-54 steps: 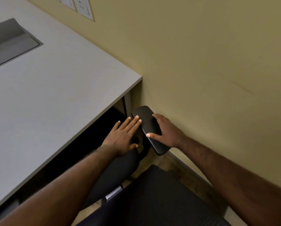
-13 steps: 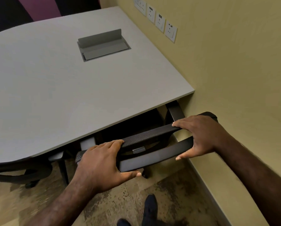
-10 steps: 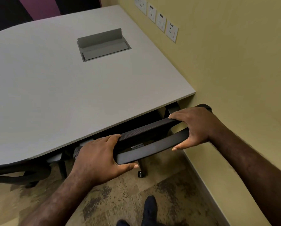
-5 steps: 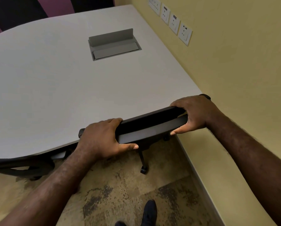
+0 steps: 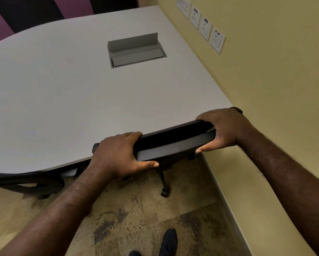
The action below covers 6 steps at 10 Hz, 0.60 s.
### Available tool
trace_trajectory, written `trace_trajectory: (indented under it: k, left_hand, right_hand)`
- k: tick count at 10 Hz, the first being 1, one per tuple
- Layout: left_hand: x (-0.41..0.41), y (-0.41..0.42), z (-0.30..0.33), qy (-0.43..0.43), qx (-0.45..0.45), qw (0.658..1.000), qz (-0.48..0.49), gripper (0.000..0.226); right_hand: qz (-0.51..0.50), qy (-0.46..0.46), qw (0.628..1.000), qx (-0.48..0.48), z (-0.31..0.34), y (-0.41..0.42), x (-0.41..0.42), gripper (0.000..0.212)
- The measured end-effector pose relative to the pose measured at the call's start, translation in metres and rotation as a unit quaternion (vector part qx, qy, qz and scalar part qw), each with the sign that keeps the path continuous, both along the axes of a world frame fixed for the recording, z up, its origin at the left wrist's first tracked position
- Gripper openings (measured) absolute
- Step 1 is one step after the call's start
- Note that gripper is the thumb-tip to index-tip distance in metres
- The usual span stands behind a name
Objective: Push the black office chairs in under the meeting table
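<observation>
Head view looks down on the near edge of the meeting table (image 5: 81, 100), close to its right corner by the wall; the left hand (image 5: 118, 154) and the right hand (image 5: 227, 130) both grasp the top rail of a black office chair (image 5: 173, 145), fingers curled over the far side and thumbs under the near side; neither hand is loose. The chair's backrest top sits right against the table's near edge, and its seat is hidden beneath the tabletop; one leg with a caster (image 5: 164, 192) shows on the carpet just outside the edge; judged from this, the chair by the wall is pushed in as far as it will likely go, or very nearly. A second chair (image 5: 25, 182) stands at the near edge toward the left, its dark curved back just outside the tabletop; whether it is fully in I cannot tell, as it is cut off by the picture. What seems left is releasing this chair and checking the other; any chairs elsewhere round the table are out of sight.
</observation>
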<state>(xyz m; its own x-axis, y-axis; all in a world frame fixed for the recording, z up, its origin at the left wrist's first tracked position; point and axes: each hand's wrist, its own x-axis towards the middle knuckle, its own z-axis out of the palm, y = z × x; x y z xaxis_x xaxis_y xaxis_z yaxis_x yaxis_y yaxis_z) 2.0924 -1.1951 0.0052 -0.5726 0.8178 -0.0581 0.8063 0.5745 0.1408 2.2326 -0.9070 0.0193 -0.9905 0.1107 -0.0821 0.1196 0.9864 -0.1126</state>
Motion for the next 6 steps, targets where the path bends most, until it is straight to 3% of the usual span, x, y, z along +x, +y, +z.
trace_trajectory:
  k: [4,6]
  left_hand:
    - [0.008,-0.005,0.003,-0.017,0.012,1.000,0.019,0.117]
    - [0.000,-0.011,0.025,-0.029,0.070,0.994,0.075,0.115]
  right_hand:
    - [0.015,0.035,0.999,-0.031,-0.006,-0.003,0.011,0.114]
    - [0.034,0.080,0.994,-0.061,0.016,-0.010,-0.011,0.119]
